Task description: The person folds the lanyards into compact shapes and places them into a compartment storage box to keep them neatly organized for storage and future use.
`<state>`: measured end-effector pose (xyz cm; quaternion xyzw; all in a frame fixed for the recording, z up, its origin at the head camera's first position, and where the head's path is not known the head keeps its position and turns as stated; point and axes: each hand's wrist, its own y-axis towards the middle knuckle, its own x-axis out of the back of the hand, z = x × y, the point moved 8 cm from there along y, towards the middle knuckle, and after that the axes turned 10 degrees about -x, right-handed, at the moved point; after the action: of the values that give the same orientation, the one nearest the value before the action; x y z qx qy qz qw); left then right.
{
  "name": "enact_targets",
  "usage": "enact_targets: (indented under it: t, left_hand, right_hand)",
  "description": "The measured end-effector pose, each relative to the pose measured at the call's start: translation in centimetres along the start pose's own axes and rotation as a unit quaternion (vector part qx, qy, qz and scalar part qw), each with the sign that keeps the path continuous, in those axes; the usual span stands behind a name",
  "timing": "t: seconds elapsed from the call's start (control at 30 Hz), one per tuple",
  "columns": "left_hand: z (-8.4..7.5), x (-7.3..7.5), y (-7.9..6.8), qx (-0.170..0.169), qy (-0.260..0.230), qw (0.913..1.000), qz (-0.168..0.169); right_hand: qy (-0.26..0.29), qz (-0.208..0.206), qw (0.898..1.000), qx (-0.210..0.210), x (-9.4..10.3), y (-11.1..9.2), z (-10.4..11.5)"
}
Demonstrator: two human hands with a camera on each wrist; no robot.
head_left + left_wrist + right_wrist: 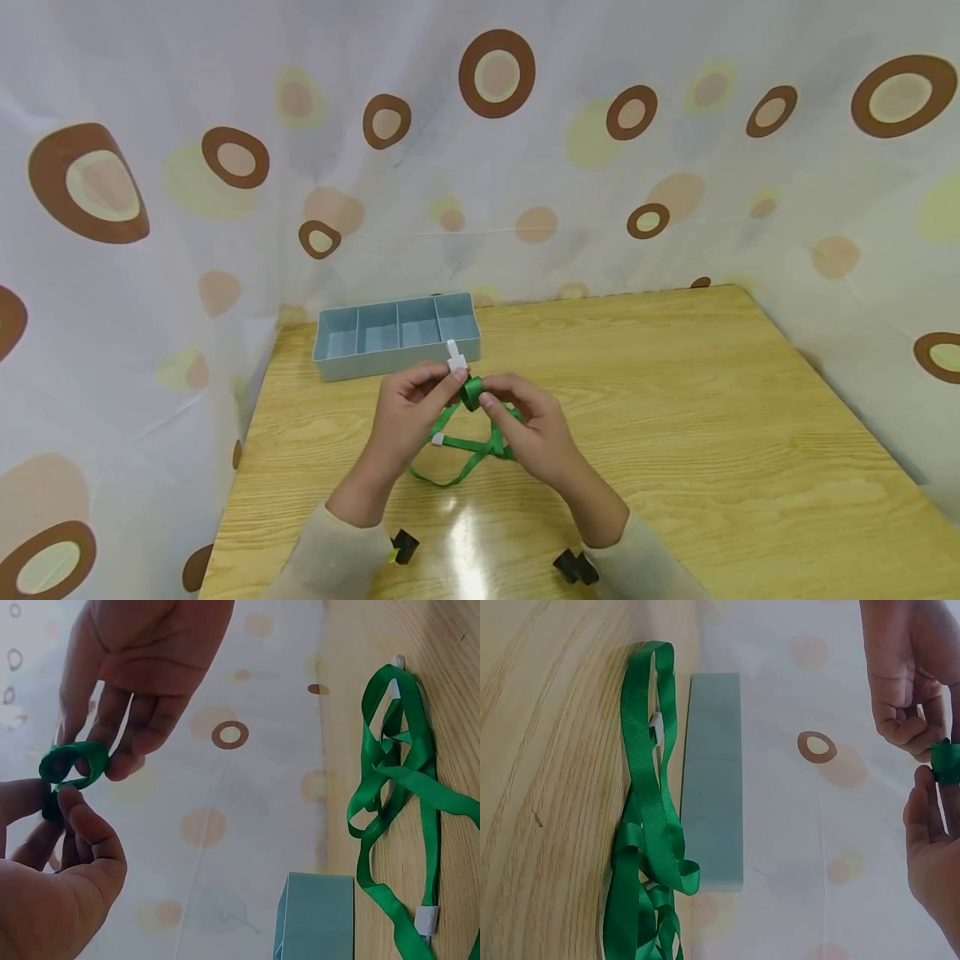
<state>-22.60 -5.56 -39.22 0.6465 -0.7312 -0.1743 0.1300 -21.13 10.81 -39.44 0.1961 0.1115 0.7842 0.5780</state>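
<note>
My left hand [408, 410] pinches a green lanyard [471, 392] just below its white plastic clip [456, 358]. The ribbon is wound into a small loop. On the other side of that loop, the thumb and fingers of my right hand [534, 425] grip it. In the left wrist view the coiled lanyard [94, 759] shows an opening through its middle, between the left hand [67, 892] below and the right hand [146, 667] above. Lower down, more green ribbon [641, 750] with white fittings lies in loose, crossing loops on the table.
A blue-grey tray [397, 362] with several compartments stands at the table's back left. Patterned cloth [498, 167] hangs behind and along the sides of the wood-grain table [675, 417]. Small black pieces [576, 567] show near both sleeves.
</note>
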Motion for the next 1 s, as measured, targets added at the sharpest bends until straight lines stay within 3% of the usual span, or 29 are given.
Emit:
enact_targets:
  t: [0.1,0.23,0.4,0.5,0.6,0.73,0.87,1.0]
  left_hand:
    - [-0.1,-0.4,-0.1,-0.015,0.006,0.9998,0.01]
    - [0.0,-1.0,-0.2,-0.026,0.028,0.9989,0.027]
    - [0.3,-1.4,-0.5,-0.022,0.048,0.9975,0.047]
    - [0.7,-1.3,-0.6,-0.019,0.056,0.9973,0.044]
    - [0.9,-1.2,-0.7,-0.019,0.053,0.9977,0.038]
    - [1.1,-1.1,-0.8,-0.02,0.042,0.9983,0.035]
    - [1.8,-0.6,-0.8,-0.009,0.035,0.9989,0.031]
    - [3.3,0.1,-0.7,0.026,0.038,0.9982,0.038]
  right_hand:
    - [0.005,-0.007,1.0,-0.003,0.1,0.2,-0.2]
    - [-0.031,-0.025,0.999,0.005,0.5,0.3,-0.3]
    - [-0.09,-0.043,0.995,0.019,0.9,0.3,-0.4]
    - [-0.085,-0.051,0.995,0.001,1.2,0.2,-0.8]
    - [-0.042,-0.047,0.998,-0.025,1.2,0.2,-1.6]
    - [0.069,-0.008,0.995,-0.072,0.9,0.4,-3.1]
    - [0.178,0.025,0.972,-0.15,0.5,0.9,-5.4]
    - [0.198,0.03,0.953,-0.226,0.0,1.7,-7.6]
